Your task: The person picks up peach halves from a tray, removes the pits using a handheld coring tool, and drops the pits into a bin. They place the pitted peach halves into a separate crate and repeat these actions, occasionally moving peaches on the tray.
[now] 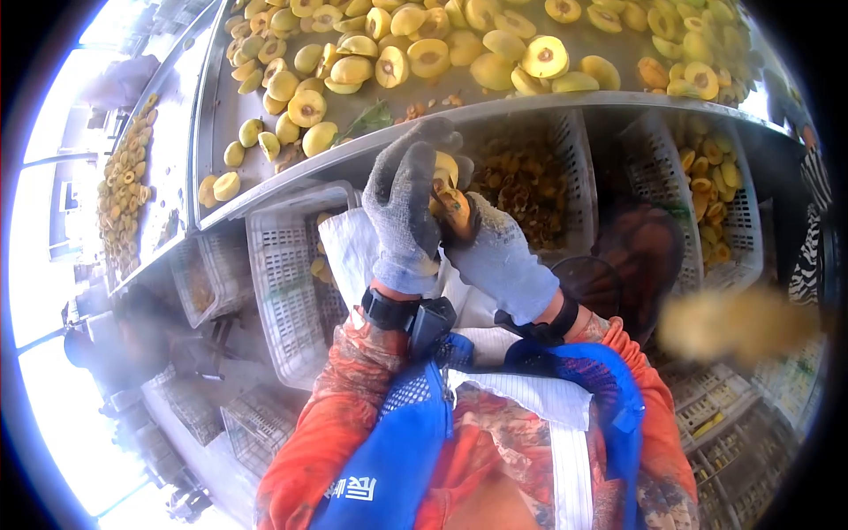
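Fruit (452, 210), yellow-orange, is held up in front of you, just below the table rim, clamped between your two gloved hands. Your left hand (402, 212) curls over it from above and from the left, fingers closed. Your right hand (502, 258) grips it from below. The two hands meet around it.

Directly behind them runs the metal table (265, 181). Its top is covered with halved yellow pieces (539, 57), and a green leaf (371, 117) lies near the front edge. Under the table stand white slotted crates (287, 283). The middle crate (574, 163), behind your hands, holds darker orange scraps; the right crate (658, 172) holds yellow pieces.

A second table (172, 132) at the left carries a row of cut fruit. A blurred person (115, 340) is low at the left, and a striped sleeve (808, 256) shows at the right edge. A blurred yellow patch (738, 322) covers part of the right side; you cannot tell what it is.
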Motion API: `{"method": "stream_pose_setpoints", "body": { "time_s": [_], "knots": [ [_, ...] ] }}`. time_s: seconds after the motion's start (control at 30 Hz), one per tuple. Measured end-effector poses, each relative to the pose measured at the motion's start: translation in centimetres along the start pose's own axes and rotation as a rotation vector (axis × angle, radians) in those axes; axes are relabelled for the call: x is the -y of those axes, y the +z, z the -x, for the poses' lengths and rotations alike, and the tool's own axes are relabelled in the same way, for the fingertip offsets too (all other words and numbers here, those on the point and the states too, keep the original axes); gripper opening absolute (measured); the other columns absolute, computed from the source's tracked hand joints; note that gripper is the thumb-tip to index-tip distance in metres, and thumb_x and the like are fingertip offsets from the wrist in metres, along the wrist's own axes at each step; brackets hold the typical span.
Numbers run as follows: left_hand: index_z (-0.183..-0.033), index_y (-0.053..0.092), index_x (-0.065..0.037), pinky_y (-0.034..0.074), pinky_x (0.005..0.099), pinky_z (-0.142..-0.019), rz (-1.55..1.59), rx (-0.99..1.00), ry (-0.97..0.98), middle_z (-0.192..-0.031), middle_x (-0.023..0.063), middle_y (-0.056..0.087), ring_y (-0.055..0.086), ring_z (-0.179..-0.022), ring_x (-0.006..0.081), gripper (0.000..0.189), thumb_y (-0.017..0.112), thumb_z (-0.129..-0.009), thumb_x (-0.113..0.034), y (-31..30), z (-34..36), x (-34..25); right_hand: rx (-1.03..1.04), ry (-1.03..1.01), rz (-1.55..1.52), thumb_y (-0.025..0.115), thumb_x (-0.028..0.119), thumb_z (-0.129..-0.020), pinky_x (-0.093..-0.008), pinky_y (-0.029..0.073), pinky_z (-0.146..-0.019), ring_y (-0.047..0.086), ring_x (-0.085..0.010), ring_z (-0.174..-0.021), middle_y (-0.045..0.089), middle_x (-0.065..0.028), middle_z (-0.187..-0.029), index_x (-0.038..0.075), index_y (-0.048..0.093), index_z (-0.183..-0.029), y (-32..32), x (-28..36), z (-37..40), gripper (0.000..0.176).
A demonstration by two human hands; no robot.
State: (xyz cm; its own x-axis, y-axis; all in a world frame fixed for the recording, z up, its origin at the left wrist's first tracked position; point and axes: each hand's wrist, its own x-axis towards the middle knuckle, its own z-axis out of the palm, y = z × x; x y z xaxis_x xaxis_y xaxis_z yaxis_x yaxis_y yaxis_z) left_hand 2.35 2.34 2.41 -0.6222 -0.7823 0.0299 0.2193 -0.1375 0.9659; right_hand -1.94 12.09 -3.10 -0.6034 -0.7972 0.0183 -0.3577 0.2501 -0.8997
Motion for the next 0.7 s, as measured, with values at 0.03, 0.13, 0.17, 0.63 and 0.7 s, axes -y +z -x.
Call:
{"method": "stream_pose_setpoints", "body": {
  "time_s": [0.03, 0.13, 0.17, 0.63, 0.7],
  "knots": [
    [-0.116, 0.059, 0.006, 0.054, 0.0336, -0.076, -0.019, 0.006, -0.022, -0.102, 0.0157, 0.066, 0.066, -0.084, 0.0244, 0.036, 0.044, -0.098, -0.021, 0.0, 0.1, -0.1, 0.034, -0.008, 0.022, 0.067, 0.019, -0.082, -0.0423, 0.052, -0.072, 0.063, -0.0378, -0.086, 0.065, -0.0175, -0.092, 0.006, 0.056, -0.109, 0.2, -0.5, 0.0, 0.031],
    [-0.115, 0.060, 0.005, 0.054, 0.0322, -0.074, -0.009, 0.014, -0.070, -0.103, 0.0152, 0.067, 0.066, -0.083, 0.0231, 0.033, 0.050, -0.096, -0.021, -0.3, 0.1, 0.2, 0.027, -0.049, 0.008, 0.064, 0.021, -0.084, -0.0453, 0.051, -0.069, 0.062, -0.0402, -0.079, 0.065, -0.0186, -0.085, 0.007, 0.058, -0.103, 0.0, -1.2, -0.2, 0.024],
    [-0.114, 0.060, 0.005, 0.055, 0.0316, -0.072, 0.042, 0.011, -0.069, -0.103, 0.0155, 0.067, 0.067, -0.082, 0.0225, 0.033, 0.055, -0.095, -0.021, -0.7, -0.1, 0.8, 0.001, -0.069, -0.006, 0.062, 0.022, -0.084, -0.0469, 0.050, -0.067, 0.062, -0.0414, -0.074, 0.065, -0.0190, -0.080, 0.007, 0.058, -0.099, -0.2, -1.2, -0.4, 0.022],
    [-0.110, 0.062, 0.009, 0.055, 0.0306, -0.083, -0.035, 0.359, -0.385, -0.107, 0.0178, 0.068, 0.067, -0.094, 0.0226, 0.026, 0.060, -0.093, -0.012, -0.3, -2.4, 0.7, 0.709, 0.581, -1.069, 0.070, 0.008, -0.070, -0.0252, 0.040, -0.042, 0.052, -0.0125, -0.046, 0.056, -0.0046, -0.066, -0.001, 0.059, -0.091, -5.6, 0.4, -0.2, 0.025],
    [-0.111, 0.061, 0.010, 0.055, 0.0331, -0.086, 0.010, 0.537, -0.291, -0.108, 0.0186, 0.067, 0.067, -0.096, 0.0243, 0.031, 0.060, -0.094, -0.016, -1.0, -2.8, 1.4, 0.659, 0.544, -1.066, 0.066, 0.007, -0.072, -0.0245, 0.038, -0.041, 0.050, -0.0123, -0.045, 0.053, -0.0039, -0.061, -0.001, 0.060, -0.092, -6.2, 1.0, 0.0, 0.022]
  ]
}}
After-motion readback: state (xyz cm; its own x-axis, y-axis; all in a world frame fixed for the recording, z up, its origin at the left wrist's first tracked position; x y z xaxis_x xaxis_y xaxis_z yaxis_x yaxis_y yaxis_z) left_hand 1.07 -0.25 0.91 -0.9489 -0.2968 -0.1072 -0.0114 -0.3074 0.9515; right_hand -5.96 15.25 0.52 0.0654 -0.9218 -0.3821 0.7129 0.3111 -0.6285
